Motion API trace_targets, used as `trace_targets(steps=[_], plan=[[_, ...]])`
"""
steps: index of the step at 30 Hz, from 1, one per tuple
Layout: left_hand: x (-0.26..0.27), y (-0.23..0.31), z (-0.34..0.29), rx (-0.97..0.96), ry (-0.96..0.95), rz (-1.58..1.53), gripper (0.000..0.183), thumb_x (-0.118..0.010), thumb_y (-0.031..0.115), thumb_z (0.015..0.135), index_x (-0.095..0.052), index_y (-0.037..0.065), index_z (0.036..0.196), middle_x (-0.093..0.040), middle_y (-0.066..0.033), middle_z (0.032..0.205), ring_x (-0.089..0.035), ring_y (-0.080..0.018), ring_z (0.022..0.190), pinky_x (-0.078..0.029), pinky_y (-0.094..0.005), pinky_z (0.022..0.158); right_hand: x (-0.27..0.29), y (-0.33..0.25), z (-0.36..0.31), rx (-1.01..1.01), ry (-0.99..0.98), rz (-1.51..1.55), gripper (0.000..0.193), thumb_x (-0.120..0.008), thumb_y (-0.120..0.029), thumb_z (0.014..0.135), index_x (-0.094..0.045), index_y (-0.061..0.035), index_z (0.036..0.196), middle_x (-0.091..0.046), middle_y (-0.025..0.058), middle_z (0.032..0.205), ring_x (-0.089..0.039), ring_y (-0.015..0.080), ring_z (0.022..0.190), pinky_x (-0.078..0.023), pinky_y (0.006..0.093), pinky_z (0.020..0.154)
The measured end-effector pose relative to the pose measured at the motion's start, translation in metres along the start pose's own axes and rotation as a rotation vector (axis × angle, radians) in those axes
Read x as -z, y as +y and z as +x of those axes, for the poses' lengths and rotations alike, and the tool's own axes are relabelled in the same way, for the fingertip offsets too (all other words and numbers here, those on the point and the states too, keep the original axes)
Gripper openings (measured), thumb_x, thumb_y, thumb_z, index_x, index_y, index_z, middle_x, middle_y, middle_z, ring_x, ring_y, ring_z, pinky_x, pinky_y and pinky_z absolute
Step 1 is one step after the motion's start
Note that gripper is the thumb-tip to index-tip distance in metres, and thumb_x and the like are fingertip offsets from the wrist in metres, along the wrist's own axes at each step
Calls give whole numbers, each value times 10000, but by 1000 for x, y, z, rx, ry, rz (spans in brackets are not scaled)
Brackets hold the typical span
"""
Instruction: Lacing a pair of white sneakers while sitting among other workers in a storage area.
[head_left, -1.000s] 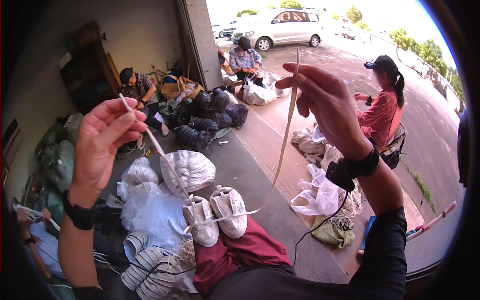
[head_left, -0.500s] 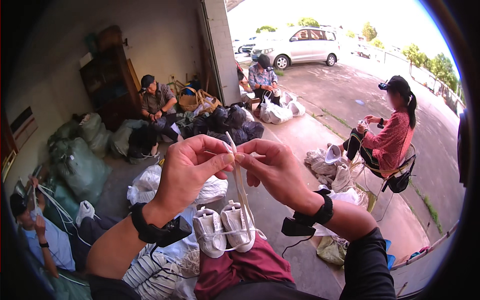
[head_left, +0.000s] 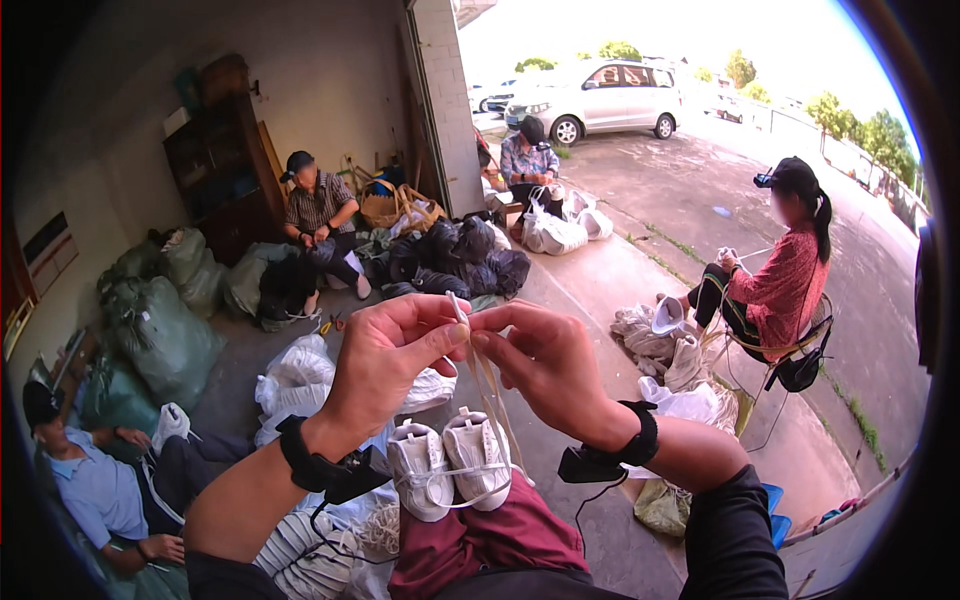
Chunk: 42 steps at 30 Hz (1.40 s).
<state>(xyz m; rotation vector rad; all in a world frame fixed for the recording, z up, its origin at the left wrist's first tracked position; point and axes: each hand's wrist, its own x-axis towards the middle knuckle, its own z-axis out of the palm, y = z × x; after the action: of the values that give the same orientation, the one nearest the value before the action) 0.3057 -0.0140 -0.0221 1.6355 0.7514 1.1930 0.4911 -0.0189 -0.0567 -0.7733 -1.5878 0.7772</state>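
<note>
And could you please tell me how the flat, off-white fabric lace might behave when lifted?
The lace would probably flop, since it bends across the white laced shoes. It seems light, as fingertips alone hold it.

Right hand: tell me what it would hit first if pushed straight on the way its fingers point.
The right hand would probably meet the left hand at its fingertips, with the white lace at that meeting point; exact depth is unclear.

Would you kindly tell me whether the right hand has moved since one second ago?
Yes: judged against the parked van, the right hand has moved left and lower in the view.
</note>
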Motion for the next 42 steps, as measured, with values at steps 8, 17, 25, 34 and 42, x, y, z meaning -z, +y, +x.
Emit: trace_targets(steps=[8,17,25,34,42], plan=[[2,-9,2,38,1,-75,134,-677,89,915,-679,36,1038,-675,-48,1017,-628,-86,801,-518,-228,648,1,2,-1,129,-7,-81,165,-716,-128,885,-711,-13,1004,-634,52,779,-504,46,547,-393,241,495],[7,-21,-1,93,-42,-173,170,-689,100,910,-694,10,1055,-686,-44,910,-625,-84,784,-525,-234,645,-1,12,-4,94,8,-79,127,-721,-112,875,-711,-20,962,-615,36,668,-488,42,518,-374,246,474],[6,-26,-1,119,-53,-226,157,-697,81,902,-694,12,1043,-688,-54,1004,-608,-76,783,-520,-232,641,-3,21,-2,136,12,-95,123,-717,-116,877,-706,-10,938,-607,45,707,-484,54,515,-368,254,475],[8,-37,2,91,-49,-197,125,-681,80,913,-691,10,1016,-684,-51,990,-609,-76,788,-520,-227,656,-4,28,-3,133,24,-116,128,-718,-117,871,-701,-7,936,-606,58,706,-485,73,500,-370,264,473],[10,-45,3,105,-38,-200,104,-674,70,913,-689,7,995,-679,-48,965,-617,-86,792,-514,-234,679,-5,34,-4,114,9,-114,135,-717,-125,873,-689,-11,940,-613,70,707,-523,78,504,-389,274,474]])
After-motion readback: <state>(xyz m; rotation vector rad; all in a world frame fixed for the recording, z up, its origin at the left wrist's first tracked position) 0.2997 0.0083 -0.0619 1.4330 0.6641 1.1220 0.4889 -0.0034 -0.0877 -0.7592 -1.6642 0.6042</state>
